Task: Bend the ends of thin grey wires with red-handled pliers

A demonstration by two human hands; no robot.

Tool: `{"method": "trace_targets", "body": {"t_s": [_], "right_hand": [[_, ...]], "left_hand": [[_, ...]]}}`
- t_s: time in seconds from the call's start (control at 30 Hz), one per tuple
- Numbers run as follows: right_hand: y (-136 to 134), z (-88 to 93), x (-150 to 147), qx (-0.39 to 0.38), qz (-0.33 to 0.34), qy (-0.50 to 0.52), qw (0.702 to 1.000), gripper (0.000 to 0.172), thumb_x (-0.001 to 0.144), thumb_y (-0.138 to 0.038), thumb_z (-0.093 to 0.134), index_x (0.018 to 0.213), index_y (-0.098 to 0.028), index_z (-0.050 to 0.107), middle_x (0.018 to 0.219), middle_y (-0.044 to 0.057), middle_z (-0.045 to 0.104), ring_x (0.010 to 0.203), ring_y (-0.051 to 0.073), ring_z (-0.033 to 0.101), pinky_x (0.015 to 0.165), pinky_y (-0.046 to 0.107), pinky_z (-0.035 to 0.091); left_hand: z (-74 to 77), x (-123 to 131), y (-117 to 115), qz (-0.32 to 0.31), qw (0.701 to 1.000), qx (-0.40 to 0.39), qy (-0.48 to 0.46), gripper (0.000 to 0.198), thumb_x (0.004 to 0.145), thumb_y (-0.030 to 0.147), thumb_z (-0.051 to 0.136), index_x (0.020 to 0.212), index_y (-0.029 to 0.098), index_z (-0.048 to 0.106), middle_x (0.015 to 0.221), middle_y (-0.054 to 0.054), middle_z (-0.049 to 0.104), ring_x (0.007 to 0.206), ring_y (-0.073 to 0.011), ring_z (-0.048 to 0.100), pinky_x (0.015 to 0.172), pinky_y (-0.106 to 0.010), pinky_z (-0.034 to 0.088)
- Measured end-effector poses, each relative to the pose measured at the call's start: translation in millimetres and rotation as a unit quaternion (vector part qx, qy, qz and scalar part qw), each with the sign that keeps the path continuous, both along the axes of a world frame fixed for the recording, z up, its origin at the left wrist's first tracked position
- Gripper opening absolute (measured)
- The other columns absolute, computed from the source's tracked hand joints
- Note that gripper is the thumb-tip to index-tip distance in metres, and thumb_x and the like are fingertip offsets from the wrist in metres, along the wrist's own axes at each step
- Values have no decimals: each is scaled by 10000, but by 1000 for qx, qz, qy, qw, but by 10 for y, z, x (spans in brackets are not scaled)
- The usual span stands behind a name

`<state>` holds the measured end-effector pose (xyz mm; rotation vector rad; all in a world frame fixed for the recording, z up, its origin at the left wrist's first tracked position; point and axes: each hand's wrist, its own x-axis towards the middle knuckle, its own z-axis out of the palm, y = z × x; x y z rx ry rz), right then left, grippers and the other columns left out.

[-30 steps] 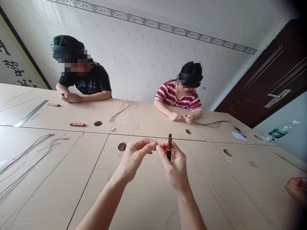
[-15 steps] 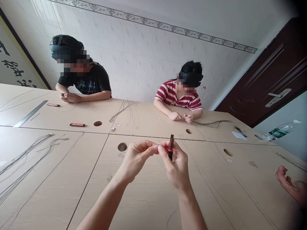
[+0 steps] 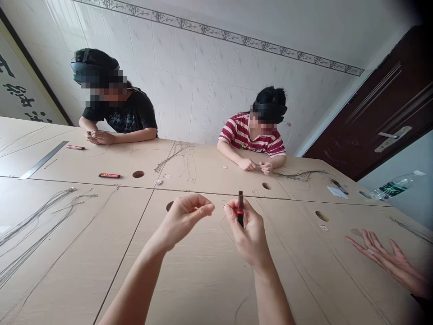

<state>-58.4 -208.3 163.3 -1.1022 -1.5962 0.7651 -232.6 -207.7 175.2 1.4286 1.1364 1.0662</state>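
My left hand [image 3: 184,221] is raised over the table, thumb and forefinger pinched together. If anything is between those fingertips, it is too small to make out. To its right, my right hand [image 3: 248,232] is closed around a small black tool [image 3: 240,212] with a red band and a flat, dull metal-looking end pointing up. The same hand's thumb and forefinger pinch a thin wire [image 3: 224,224], which bends down toward the table. A gap separates the two hands.
Bundles of thin wires [image 3: 37,216] lie on the left of the table [image 3: 196,280]. A steel ruler [image 3: 43,160], red-and-black cases [image 3: 109,175] and a bottle [image 3: 394,187] lie farther off. Two co-workers sit opposite. Another person's open hand [image 3: 389,259] reaches in at right.
My left hand has moved left, away from the wire and my right hand. The right hand keeps its hold on wire and tool. The other person's hand at right has come farther in and spread open.
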Motion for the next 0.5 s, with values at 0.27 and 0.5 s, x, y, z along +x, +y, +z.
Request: {"method": "trace_targets", "body": {"t_s": [0.27, 0.5], "right_hand": [[-22, -9, 41, -39, 57, -73, 995, 224, 932, -397, 513, 799, -217, 503, 742, -7, 490, 699, 148, 465, 673, 272, 397], [-41, 10, 43, -40, 65, -90, 993, 241, 937, -397, 502, 780, -215, 487, 739, -8, 471, 708, 150, 468, 686, 281, 392]], "left_hand": [[-17, -129, -3, -50, 994, 98, -2, 293, 888, 216, 555, 1143, 238, 698, 973, -60, 694, 775, -154, 544, 703, -282, 444], [-46, -59, -10, -95, 993, 74, -11, 295, 891, 198, 543, 1159, 243, 659, 1051, -45, 670, 787, -133, 537, 746, -277, 446]]}}
